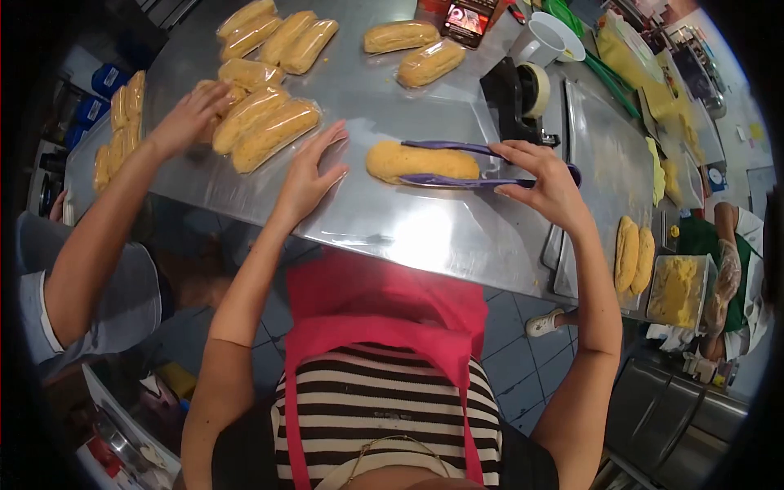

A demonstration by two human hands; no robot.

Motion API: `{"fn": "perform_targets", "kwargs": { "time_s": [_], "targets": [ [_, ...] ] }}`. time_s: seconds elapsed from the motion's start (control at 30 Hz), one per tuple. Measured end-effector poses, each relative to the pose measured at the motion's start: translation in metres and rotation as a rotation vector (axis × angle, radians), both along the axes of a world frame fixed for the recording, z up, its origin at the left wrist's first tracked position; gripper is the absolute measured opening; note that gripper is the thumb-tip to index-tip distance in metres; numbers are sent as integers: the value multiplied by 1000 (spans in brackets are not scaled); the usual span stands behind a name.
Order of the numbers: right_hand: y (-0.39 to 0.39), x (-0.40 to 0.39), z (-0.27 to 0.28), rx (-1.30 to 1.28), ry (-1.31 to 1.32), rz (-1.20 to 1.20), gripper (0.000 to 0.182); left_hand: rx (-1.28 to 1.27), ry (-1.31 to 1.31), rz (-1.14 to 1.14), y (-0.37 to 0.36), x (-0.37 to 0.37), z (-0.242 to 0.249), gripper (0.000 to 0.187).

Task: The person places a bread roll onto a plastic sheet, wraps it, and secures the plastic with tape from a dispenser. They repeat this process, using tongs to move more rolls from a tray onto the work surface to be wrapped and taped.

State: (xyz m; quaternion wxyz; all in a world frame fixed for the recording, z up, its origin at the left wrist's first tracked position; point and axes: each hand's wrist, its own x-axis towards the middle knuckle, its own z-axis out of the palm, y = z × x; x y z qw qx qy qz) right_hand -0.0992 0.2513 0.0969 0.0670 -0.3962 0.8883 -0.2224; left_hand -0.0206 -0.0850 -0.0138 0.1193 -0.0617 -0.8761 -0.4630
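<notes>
Bread roll [422, 162], unwrapped, lies near the middle of the frame on the worktop [367, 224], between my two hands, its long axis running left to right. The purple tongs [453, 180] lie along that same line, one arm against its upper side, one along its lower side, reaching in from the right. My right hand [543, 175] grips them just beyond the roll's right end, so I hold the roll only through the tongs. My left hand [314, 175] is open and holds nothing, fingertips just beside the roll's left end. The tape dispenser [510, 98] stands above my right hand; wrapped rolls [276, 135] lie to the upper left, near a co-worker's hand [192, 114].
</notes>
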Motion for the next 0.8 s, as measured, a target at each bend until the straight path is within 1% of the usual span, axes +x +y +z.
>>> {"fn": "perform_targets", "kwargs": {
  "time_s": [0.07,0.17,0.27,0.37,0.47,0.8],
  "targets": [
    [-3,-3,0,17,-58,4,59,10,7,-2,0,-1,-2,65],
    [-3,-4,-10,23,-16,-12,60,-14,24,-8,0,-1,-2,66],
    [-3,-4,-12,29,22,24,62,-42,26,-8,0,-1,-1,67],
    [0,-3,-10,22,131,21,63,-38,11,-10,0,-1,0,67],
    [3,-1,1,57,108,25,63,-50,3,-5,0,-1,0,66],
    [10,-4,1,77,114,41,58,-40,-1,-5,0,-1,1,65]
  ]
}}
